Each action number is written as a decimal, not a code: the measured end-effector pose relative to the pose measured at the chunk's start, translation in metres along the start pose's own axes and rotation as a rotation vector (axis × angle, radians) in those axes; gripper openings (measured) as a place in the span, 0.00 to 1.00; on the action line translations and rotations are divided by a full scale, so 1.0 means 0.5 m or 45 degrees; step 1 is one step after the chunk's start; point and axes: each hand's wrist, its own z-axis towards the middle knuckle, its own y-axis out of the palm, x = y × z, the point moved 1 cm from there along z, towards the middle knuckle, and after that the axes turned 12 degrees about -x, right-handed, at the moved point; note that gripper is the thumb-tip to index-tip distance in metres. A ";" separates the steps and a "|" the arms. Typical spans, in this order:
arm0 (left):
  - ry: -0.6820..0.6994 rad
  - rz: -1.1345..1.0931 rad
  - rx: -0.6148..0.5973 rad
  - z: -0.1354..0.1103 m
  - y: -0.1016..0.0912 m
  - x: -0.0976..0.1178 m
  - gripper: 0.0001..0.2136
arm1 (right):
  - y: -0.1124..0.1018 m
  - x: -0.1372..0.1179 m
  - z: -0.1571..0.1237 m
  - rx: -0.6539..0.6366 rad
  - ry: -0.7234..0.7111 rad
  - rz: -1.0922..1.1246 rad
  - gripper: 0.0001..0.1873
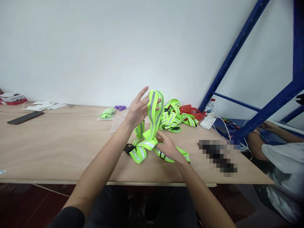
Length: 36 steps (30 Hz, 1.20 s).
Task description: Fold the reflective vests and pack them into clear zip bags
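A neon yellow-green reflective safety strap vest (pixel 152 126) with grey stripes and black buckles stands partly lifted off the wooden table (pixel 59 148). My left hand (pixel 139 107) is raised, fingers spread, with the upper loop of the strap draped over it and the thumb pinching the band. Lower down, my right hand (pixel 166 145) is closed on the strap near the table, by a black buckle. A pile of more reflective vests (pixel 174 118) lies just behind.
A black phone (pixel 25 117) lies at the far left, a bagged vest (pixel 106 114) and purple rolls (pixel 120 108) at the back. A red bag (pixel 190 110), a bottle (pixel 209 106) and a white charger (pixel 207 123) sit right. Another person's arm (pixel 258 144) shows beside the blue rack (pixel 268 109).
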 end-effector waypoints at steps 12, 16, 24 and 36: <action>-0.212 0.101 0.251 -0.059 -0.086 -0.038 0.31 | -0.088 -0.090 -0.064 0.208 -0.146 0.720 0.14; -0.468 0.302 0.219 -0.077 -0.087 -0.073 0.27 | -0.094 -0.122 -0.049 0.200 -0.154 0.737 0.13; -0.483 1.249 0.187 -0.169 -0.073 -0.080 0.19 | -0.103 -0.158 -0.026 0.191 -0.260 0.758 0.09; -0.709 1.093 -0.337 -0.237 -0.038 -0.127 0.09 | -0.117 -0.195 -0.017 0.178 -0.299 0.652 0.11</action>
